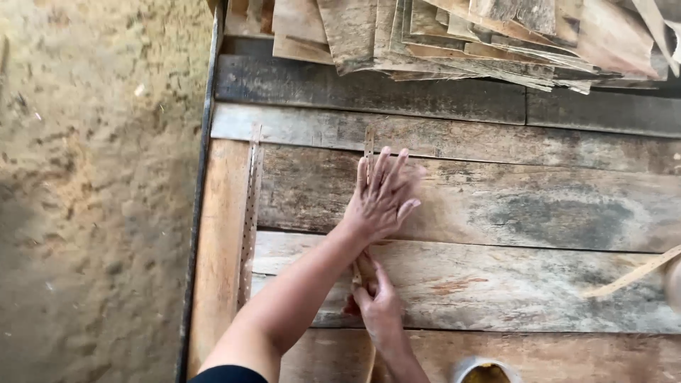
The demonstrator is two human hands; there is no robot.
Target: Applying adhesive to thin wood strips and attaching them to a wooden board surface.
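L hand (381,197) lies flat, grip open, pressing thin wood strip (369,147) onto plank bench (496,206); R hand (374,294) pinches strip's lower end, grip closed.

A single camera, worn on the person's head, looks almost straight down onto the plank tabletop (496,206) from close above, near enough that the planks fill most of the frame. It faces away from the person's body: both forearms enter from the bottom edge, and a stack of thin wood sheets (461,35) lies along the top edge, the far side. The tabletop's left edge and a strip of dirt floor (92,198) take up the left third.
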